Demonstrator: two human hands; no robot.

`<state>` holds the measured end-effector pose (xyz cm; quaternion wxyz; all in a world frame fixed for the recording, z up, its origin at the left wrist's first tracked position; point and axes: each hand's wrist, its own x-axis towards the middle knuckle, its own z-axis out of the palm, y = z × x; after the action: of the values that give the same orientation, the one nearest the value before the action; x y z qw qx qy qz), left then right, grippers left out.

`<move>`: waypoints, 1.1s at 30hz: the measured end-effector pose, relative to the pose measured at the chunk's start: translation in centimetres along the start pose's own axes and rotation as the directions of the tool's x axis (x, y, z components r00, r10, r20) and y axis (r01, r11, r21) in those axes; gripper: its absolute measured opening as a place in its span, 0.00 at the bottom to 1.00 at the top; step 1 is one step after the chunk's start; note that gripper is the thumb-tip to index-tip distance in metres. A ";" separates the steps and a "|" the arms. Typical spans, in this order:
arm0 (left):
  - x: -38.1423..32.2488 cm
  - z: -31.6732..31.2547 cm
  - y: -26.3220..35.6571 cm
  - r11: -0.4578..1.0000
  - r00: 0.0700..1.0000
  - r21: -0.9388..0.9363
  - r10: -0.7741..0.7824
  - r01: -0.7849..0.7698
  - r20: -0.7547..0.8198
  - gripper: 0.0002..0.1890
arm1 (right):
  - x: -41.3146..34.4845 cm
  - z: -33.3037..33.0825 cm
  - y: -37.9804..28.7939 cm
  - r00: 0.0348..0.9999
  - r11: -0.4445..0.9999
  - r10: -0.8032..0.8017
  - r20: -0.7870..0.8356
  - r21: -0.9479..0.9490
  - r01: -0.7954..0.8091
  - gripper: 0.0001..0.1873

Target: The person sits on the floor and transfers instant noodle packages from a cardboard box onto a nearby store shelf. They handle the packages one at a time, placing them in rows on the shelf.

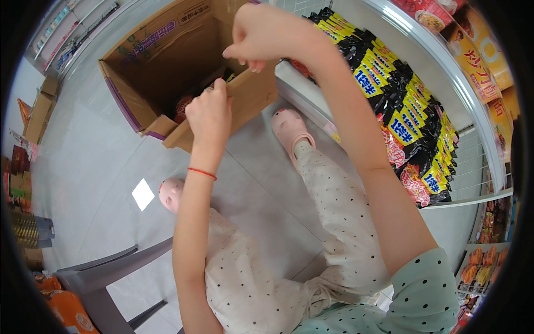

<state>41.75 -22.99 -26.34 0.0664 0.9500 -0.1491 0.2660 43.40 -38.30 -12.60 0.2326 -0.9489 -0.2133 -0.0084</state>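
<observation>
Before me on the floor stands an open cardboard carton [246,98], tilted in the view, with printing on its inner wall. A few dark, red and yellow packets [182,109] lie low inside it, partly hidden. My left hand [212,109], a red cord at its wrist, is closed over the carton's near edge. Curled fingers of my right hand [267,37] hang at the same edge farther right; whether they grip the cardboard is hidden. Right of the carton, black and yellow instant-noodle packets [402,125] stand in overlapping rows on a shelf.
A grey plastic stool [89,284] stands at lower left, with orange packages [69,311] beside it. My pink clogs [290,127] rest on the tiled floor [267,196]. The curved shelf edge [463,62] runs along the right. Another carton [40,112] is at far left.
</observation>
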 end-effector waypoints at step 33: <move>0.0 0.5 0.1 1.000 1.000 -0.012 0.001 -0.001 -0.007 0.12 | -7.8 -0.1 28.4 0.481 0.482 0.875 0.047 -0.170 -0.860 0.22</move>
<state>41.96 -23.16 -26.73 0.0724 0.9487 -0.1508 0.2684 47.94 -64.22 -25.83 0.1318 -0.9371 0.2821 0.1578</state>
